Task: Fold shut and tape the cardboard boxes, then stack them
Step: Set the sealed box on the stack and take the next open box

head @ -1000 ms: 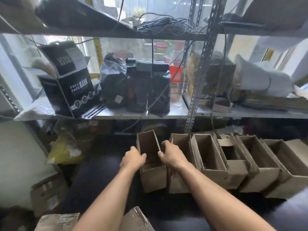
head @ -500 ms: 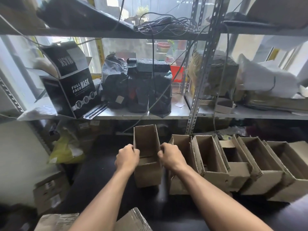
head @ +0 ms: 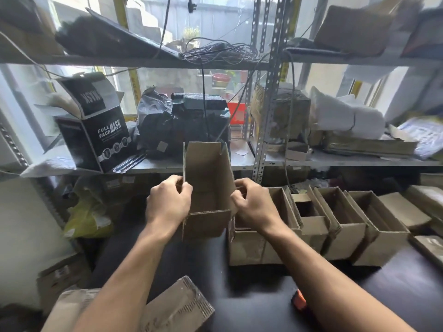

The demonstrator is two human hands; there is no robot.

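An open brown cardboard box (head: 207,188) hangs above the black table (head: 251,298), its flaps standing up. My left hand (head: 167,202) pinches its left side flap. My right hand (head: 254,207) grips its right side wall. To the right stands a row of several more open cardboard boxes (head: 345,226), side by side on the table. The nearest of them (head: 251,248) sits just under my right wrist.
A metal shelf rack (head: 266,116) stands behind, holding a black "FULL FACE MASK" box (head: 100,130), dark bags and cables. Flattened cardboard (head: 177,310) lies at the near edge. An orange object (head: 299,301) lies on the table by my right forearm. Boxes sit on the floor at left.
Both hands have lifted the leftmost box up off the table and out of the row, toward me. The view has tilted up a little.
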